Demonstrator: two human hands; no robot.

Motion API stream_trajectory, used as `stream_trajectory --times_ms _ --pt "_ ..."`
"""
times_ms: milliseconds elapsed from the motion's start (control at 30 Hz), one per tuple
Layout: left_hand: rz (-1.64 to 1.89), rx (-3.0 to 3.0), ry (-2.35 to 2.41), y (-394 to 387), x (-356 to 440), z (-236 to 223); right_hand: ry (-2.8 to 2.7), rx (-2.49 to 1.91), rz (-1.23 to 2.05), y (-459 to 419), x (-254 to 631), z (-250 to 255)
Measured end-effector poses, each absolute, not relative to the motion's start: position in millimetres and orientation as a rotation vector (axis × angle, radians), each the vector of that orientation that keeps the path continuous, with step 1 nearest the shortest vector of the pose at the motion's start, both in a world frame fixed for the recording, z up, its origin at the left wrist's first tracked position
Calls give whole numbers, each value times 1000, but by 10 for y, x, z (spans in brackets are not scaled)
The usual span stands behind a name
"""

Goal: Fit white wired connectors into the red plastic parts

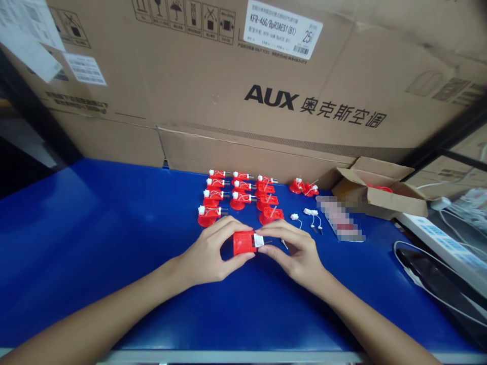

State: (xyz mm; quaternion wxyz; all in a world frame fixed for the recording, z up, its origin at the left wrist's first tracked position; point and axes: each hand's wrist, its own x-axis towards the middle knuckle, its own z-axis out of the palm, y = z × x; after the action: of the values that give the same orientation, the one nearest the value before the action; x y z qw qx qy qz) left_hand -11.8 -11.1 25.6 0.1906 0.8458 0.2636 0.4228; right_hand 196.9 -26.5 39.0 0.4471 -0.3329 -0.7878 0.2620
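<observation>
left grip [207, 253] and right grip [294, 256] both pinch a white-labelled red plastic part [243, 242] over the blue desk [95, 228], just before rows of red parts [236, 197]; a huge aux carton [243, 86] looms behind, an open cardboard box [380, 203] and power strip [433, 238] off right.

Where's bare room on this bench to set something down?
Bare blue bench lies left of the red fittings and left hand, and in front of the right hand. It's crowded rightward, among wired connectors, blurred packet and cardboard box.

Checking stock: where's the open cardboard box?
In the head view, the open cardboard box sits far right on the blue table, beside a blurred packet.
</observation>
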Motion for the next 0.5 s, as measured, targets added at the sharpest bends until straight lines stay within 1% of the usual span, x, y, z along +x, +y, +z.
stream_trajectory --times_ms 500 --pt "1201 2378 726 -122 -113 260 -1952 -822 637 -273 1955 400"
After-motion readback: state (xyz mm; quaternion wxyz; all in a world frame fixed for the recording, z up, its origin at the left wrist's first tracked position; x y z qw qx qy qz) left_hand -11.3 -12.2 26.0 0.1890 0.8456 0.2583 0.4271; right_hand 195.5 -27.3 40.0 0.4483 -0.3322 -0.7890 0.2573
